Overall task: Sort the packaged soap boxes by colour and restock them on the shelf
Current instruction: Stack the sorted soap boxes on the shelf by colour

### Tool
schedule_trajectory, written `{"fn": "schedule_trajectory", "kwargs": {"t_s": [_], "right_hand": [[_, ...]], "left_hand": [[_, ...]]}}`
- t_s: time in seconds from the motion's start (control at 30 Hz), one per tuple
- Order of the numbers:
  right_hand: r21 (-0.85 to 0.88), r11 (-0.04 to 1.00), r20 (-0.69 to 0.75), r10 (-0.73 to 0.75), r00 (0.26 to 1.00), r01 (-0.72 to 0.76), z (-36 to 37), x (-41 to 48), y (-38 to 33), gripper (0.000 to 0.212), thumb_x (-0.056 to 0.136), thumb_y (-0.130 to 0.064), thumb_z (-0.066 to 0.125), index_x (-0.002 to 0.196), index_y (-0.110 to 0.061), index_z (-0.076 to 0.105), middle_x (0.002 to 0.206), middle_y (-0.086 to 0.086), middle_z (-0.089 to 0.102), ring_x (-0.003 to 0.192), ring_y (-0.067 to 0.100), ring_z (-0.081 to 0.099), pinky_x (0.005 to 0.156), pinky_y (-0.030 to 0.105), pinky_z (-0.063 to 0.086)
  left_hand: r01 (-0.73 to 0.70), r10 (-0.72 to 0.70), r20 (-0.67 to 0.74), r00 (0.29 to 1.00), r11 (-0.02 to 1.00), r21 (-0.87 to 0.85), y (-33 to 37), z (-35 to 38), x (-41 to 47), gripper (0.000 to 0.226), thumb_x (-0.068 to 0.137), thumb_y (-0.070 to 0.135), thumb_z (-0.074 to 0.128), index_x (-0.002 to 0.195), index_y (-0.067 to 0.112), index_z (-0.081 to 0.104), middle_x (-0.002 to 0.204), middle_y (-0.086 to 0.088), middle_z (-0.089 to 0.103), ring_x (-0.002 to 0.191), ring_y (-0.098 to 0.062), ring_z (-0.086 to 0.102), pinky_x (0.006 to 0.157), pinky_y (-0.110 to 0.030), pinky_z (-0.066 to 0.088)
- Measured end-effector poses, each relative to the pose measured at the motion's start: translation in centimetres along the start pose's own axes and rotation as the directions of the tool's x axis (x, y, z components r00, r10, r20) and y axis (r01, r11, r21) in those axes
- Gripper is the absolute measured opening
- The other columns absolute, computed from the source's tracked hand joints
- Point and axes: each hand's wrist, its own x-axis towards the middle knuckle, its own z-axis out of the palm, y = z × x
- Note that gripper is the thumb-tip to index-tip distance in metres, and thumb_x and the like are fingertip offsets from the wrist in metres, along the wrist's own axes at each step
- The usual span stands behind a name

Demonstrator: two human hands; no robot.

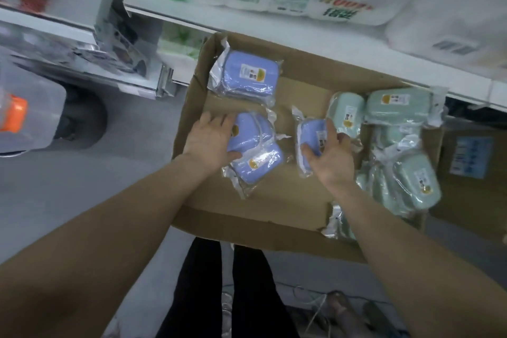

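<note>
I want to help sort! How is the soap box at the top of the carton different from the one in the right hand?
The top soap box lies flat, label up, untouched; the held soap box stands tilted on its side, gripped by the right hand. The top one shows its whole face; fingers partly cover the held one. Both are blue, plastic-wrapped and labelled.

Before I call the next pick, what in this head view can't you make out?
- Label text on every soap box: too small and blurred, e.g. the far blue box.
- Blue box under the left hand: partly covered.
- Green pile: overlapping wrappers hide the count.
- Right hand: grip on its blue box unclear.
</note>
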Motion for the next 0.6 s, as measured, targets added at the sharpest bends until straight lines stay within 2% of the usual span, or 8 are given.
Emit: {"fn": "schedule_trajectory", "kwargs": {"t_s": [0.1,0.17,0.2,0.23,0.3,0.37,0.5,0.6], "right_hand": [[-0.058,0.996,0.107,0.08,0.991,-0.074,2.5,-0.1,1.0,0.079,0.087,-0.077,0.034,0.153,-0.036,0.018,0.151,0.019,0.03,0.13,0.039,0.042,0.101,0.049,0.044],[-0.194,0.978,0.171,-0.042,0.984,0.076,3.4,-0.1,0.6,0.085,0.084,-0.082,-0.001,0.151,-0.035,0.02,0.155,0.015,0.024,0.134,0.04,0.032,0.094,0.056,0.045],[-0.241,0.96,0.215,-0.091,0.972,0.143,3.4,-0.3,0.1,0.077,0.09,-0.072,-0.001,0.151,-0.03,0.021,0.156,0.014,0.02,0.134,0.041,0.028,0.091,0.056,0.047],[-0.273,0.938,0.231,-0.152,0.961,0.214,3.5,-0.4,-0.1,0.059,0.099,-0.055,0.013,0.15,-0.026,0.022,0.157,0.013,0.017,0.134,0.041,0.029,0.088,0.053,0.047],[-0.241,0.936,0.123,-0.233,0.965,0.257,2.9,-0.7,-0.1,0.052,0.099,-0.03,0.033,0.15,-0.027,0.02,0.153,0.008,0.023,0.12,0.036,0.049,0.078,0.045,0.049],[-0.18,0.943,0.082,-0.27,0.959,0.28,2.5,-0.9,0.7,0.068,0.092,-0.022,0.046,0.15,-0.032,0.014,0.152,0.004,0.022,0.098,0.036,0.061,0.063,0.043,0.052],[-0.265,0.826,0.257,-0.437,0.862,0.498,2.5,0.2,2.6,0.114,0.077,0.002,0.066,0.148,-0.044,-0.01,0.157,0.007,0.001,0.087,0.037,0.062,0.054,0.041,0.054],[-0.368,0.75,0.22,-0.504,0.835,0.549,2.5,1.4,1.8,0.11,0.074,0.009,0.066,0.154,-0.037,0.004,0.157,0.016,0.012,0.109,0.04,0.053,0.064,0.044,0.057]], "left_hand": [[-0.011,0.011,-0.023,1.0,1.0,0.002,-0.2,1.1,0.5,0.096,0.069,0.058,0.071,0.143,0.011,0.033,0.128,-0.012,0.05,0.119,-0.035,0.044,0.104,-0.045,0.035],[-0.016,0.014,-0.032,0.999,0.998,-0.063,-0.3,1.2,0.5,0.094,0.069,0.051,0.075,0.142,0.007,0.034,0.125,-0.015,0.05,0.115,-0.037,0.049,0.1,-0.046,0.039],[-0.017,0.014,-0.036,0.999,0.995,-0.094,-0.2,1.2,0.4,0.093,0.069,0.048,0.077,0.141,0.006,0.035,0.124,-0.016,0.049,0.111,-0.038,0.051,0.097,-0.046,0.042],[-0.017,0.012,-0.041,0.999,0.993,-0.116,0.0,1.2,0.3,0.091,0.071,0.045,0.077,0.141,0.006,0.035,0.124,-0.017,0.049,0.109,-0.039,0.052,0.095,-0.045,0.042],[-0.011,0.006,-0.039,0.999,0.992,-0.128,0.2,0.9,0.1,0.09,0.074,0.043,0.077,0.143,0.006,0.033,0.128,-0.017,0.046,0.111,-0.039,0.049,0.095,-0.043,0.039],[-0.002,-0.002,-0.031,1.0,0.993,-0.121,0.4,0.8,0.0,0.09,0.076,0.043,0.075,0.145,0.006,0.03,0.13,-0.017,0.044,0.114,-0.038,0.047,0.096,-0.042,0.038],[0.002,-0.006,-0.033,0.999,0.992,-0.128,0.5,0.9,-0.1,0.09,0.079,0.045,0.072,0.147,0.007,0.026,0.133,-0.018,0.042,0.116,-0.039,0.045,0.099,-0.043,0.036],[0.015,-0.019,-0.026,0.999,0.989,-0.146,0.4,1.0,0.1,0.09,0.08,0.045,0.072,0.147,0.008,0.025,0.133,-0.019,0.042,0.118,-0.038,0.043,0.099,-0.043,0.036]]}}
